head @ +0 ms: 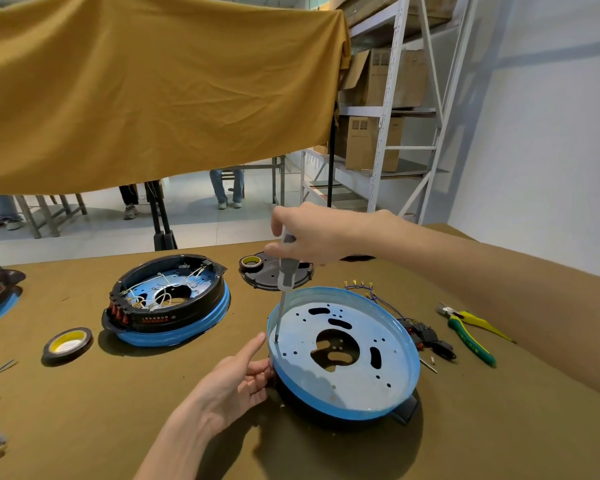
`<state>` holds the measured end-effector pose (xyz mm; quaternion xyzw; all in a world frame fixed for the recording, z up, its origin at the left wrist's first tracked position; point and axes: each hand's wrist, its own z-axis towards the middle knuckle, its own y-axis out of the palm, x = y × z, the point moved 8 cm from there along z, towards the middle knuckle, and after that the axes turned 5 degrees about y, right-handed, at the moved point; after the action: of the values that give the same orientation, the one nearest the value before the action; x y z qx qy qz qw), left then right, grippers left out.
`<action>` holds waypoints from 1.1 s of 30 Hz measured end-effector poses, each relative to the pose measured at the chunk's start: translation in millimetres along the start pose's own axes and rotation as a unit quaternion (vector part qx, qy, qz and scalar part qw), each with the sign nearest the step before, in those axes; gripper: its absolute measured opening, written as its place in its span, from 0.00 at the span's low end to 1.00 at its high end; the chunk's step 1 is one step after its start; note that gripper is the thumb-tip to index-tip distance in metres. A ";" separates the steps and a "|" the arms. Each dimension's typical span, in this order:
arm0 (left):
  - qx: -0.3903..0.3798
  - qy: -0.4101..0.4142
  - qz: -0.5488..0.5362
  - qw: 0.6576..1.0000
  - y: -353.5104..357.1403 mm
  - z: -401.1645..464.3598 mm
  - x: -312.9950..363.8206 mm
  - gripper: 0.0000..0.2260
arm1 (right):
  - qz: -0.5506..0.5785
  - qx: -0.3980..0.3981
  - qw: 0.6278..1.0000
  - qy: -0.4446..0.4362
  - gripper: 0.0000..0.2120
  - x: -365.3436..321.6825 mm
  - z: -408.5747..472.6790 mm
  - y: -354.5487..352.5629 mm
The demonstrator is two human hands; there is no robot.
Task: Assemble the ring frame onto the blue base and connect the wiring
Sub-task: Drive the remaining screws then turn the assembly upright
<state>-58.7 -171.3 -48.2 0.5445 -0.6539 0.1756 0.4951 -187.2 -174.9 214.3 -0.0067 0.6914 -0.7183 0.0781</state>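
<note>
Olive-brown cloth covers the bench [465,445], and a mustard cloth [153,98] hangs behind it, with metal shelving [388,133] holding cardboard boxes [371,143] at the back. Any writing is too small to read: the red print on the finished unit [167,299] and the marks on the boxes stay unclear. The right hand [312,237] reaches in from the side with a bent wrist, its grip closed around the handle of a screwdriver [286,271]. Straight below this grip the shaft stands almost upright, and its tip touches the floor of the blue base [343,351] near the rim. The left hand [236,379] rests against the outer wall of the base, thumb stretched up along the rim, fingers loosely bent. Beyond the base, away from both hands, lie a wiring bundle [426,334] and yellow-green pliers [468,330]. Two tape rolls [66,344] lie farther off.
</note>
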 end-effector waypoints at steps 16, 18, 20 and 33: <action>0.027 0.030 0.076 0.996 1.1 3.3 0.6 0.23 | -0.009 -0.017 1.000 -0.006 0.19 -8.7 0.8 -0.1; 0.027 0.034 0.078 0.996 1.1 2.8 1.2 0.23 | 0.035 -0.063 0.997 -0.002 0.21 -8.7 -0.1 7.0; 0.026 0.032 0.077 0.996 1.5 2.3 1.2 0.23 | 0.059 -0.073 0.996 -0.007 0.21 -9.6 -1.1 6.3; 0.040 0.033 0.091 0.995 3.4 1.5 1.7 0.22 | -0.010 -0.046 0.999 0.025 0.24 -3.8 -4.9 6.8</action>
<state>-62.2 -172.3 -46.3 0.4958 -0.6763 0.2638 0.4766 -183.3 -169.8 207.8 0.0008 0.7253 -0.6864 0.0532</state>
